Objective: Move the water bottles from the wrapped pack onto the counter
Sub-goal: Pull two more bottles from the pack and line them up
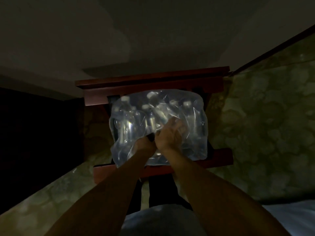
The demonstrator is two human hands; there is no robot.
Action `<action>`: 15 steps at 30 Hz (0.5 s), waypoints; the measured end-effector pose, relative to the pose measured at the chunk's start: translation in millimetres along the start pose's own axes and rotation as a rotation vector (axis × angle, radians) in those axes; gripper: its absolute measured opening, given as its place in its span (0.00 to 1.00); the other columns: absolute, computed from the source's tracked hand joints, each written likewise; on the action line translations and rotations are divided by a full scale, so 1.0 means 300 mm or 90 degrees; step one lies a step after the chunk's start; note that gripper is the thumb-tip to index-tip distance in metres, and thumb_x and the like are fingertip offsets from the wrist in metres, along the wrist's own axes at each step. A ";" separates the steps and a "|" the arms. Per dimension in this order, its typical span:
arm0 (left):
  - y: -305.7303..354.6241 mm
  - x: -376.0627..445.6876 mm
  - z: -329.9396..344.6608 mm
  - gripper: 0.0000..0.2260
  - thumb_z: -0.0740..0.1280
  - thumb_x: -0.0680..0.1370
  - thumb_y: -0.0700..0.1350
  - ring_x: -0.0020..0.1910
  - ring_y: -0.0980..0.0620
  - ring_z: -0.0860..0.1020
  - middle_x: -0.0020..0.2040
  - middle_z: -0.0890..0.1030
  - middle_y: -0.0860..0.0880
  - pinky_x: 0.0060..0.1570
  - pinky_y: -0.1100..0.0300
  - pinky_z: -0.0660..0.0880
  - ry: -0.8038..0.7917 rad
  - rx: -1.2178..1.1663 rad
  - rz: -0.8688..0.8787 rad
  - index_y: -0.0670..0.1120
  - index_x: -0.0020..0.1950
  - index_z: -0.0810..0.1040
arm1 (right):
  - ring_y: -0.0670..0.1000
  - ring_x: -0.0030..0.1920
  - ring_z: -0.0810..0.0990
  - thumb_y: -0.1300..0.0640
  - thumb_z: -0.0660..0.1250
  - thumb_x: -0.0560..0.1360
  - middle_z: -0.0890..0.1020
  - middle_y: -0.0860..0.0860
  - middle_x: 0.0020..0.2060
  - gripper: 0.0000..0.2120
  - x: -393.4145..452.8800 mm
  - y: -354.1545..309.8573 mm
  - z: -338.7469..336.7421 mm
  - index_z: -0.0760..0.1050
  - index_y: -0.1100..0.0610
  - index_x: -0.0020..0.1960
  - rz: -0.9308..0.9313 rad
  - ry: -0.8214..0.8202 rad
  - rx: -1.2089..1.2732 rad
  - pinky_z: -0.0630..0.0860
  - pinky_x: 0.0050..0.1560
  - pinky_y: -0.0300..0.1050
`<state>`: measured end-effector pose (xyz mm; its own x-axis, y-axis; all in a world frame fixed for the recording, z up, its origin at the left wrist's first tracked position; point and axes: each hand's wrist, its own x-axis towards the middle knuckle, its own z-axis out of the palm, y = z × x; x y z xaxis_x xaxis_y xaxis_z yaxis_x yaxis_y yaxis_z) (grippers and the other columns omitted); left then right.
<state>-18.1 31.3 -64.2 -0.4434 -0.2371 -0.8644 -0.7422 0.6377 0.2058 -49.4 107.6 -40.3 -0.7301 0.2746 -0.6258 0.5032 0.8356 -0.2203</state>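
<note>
A pack of several clear water bottles with white caps, wrapped in clear plastic (192,120), lies on a reddish wooden stand (153,80) in the dim middle of the view. My right hand (170,133) sits on the pack's near middle, fingers curled into the wrap. Just left of it, my left hand (146,142) is partly under a loose fold of plastic and grips the wrap; its fingers are mostly hidden. One bottle (125,108) stands out at the pack's far left.
The wooden stand's near rail (214,159) runs below the pack. Patterned greenish carpet (264,125) spreads to the right and lower left. A pale wall (119,40) rises behind the stand. A dark area fills the left side.
</note>
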 end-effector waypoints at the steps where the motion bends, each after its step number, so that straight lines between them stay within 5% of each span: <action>1: 0.006 0.007 0.009 0.15 0.59 0.81 0.54 0.44 0.52 0.78 0.53 0.82 0.45 0.45 0.60 0.73 0.009 0.002 -0.023 0.44 0.47 0.78 | 0.59 0.63 0.72 0.51 0.66 0.76 0.66 0.61 0.68 0.33 0.012 0.005 0.004 0.51 0.55 0.74 0.009 -0.001 -0.021 0.77 0.50 0.47; 4: 0.027 0.037 0.029 0.16 0.59 0.80 0.55 0.51 0.50 0.80 0.54 0.81 0.45 0.51 0.58 0.76 -0.024 0.013 -0.061 0.44 0.52 0.78 | 0.59 0.66 0.67 0.49 0.65 0.76 0.64 0.60 0.69 0.32 0.044 0.026 0.017 0.54 0.58 0.73 0.037 0.006 -0.060 0.71 0.51 0.44; 7: 0.037 0.054 0.041 0.15 0.62 0.79 0.55 0.50 0.49 0.78 0.55 0.81 0.46 0.46 0.58 0.71 -0.042 -0.011 -0.096 0.46 0.55 0.79 | 0.58 0.63 0.73 0.48 0.65 0.77 0.69 0.60 0.67 0.32 0.059 0.032 0.022 0.56 0.61 0.73 0.064 -0.024 -0.021 0.64 0.42 0.40; 10: 0.046 0.063 0.052 0.16 0.62 0.79 0.52 0.57 0.45 0.79 0.50 0.81 0.43 0.50 0.55 0.72 0.003 -0.038 -0.122 0.42 0.59 0.80 | 0.58 0.61 0.76 0.48 0.62 0.79 0.75 0.60 0.65 0.27 0.066 0.027 0.017 0.62 0.63 0.71 0.052 -0.069 -0.005 0.66 0.44 0.41; 13: 0.034 0.055 0.065 0.15 0.62 0.79 0.55 0.52 0.49 0.81 0.47 0.83 0.46 0.48 0.59 0.74 0.036 -0.079 -0.130 0.47 0.52 0.83 | 0.58 0.64 0.75 0.47 0.63 0.78 0.76 0.60 0.65 0.28 0.046 0.015 -0.011 0.66 0.63 0.71 0.051 -0.161 0.073 0.69 0.54 0.42; 15: 0.022 0.059 0.071 0.12 0.63 0.78 0.53 0.49 0.49 0.82 0.47 0.84 0.47 0.50 0.58 0.78 0.023 -0.103 -0.086 0.47 0.49 0.83 | 0.58 0.60 0.78 0.47 0.64 0.77 0.79 0.59 0.61 0.25 0.027 0.005 -0.037 0.72 0.62 0.67 0.084 -0.195 0.133 0.69 0.49 0.41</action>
<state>-20.0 46.8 -87.8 -0.3494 -0.3409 -0.8728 -0.8662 0.4727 0.1621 -59.5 116.2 -37.4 -0.4969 0.1912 -0.8465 0.6893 0.6796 -0.2511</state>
